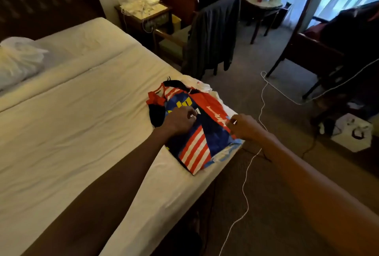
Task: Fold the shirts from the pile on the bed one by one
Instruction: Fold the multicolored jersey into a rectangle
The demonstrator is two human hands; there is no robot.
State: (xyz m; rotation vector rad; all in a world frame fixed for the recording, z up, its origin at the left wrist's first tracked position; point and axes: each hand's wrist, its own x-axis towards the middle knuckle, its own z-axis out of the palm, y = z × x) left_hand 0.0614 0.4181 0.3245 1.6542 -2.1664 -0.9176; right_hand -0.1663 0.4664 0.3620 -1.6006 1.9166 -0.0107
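Red, blue and white cloth with a striped panel makes the shirt (196, 132), which lies right of the frame centre, on the right edge of the bed (82, 122). It lies on top of other garments: a light blue edge (227, 151) shows at its lower right and white cloth (203, 86) above it. My left hand (180, 121) sits on the blue middle of the shirt with curled fingers, but I cannot tell if it pinches the cloth or only presses it. My right hand (244, 127) pinches the shirt's right border, at the red band. I judge that a fold across the shirt is in hand. To do it well, I would keep the left hand as an anchor, bring the border over in one flat pass, and take care that the garments below do not slide off the mattress. There are yellow block letters on the blue part and white script on the red band; both are too blurred to read.
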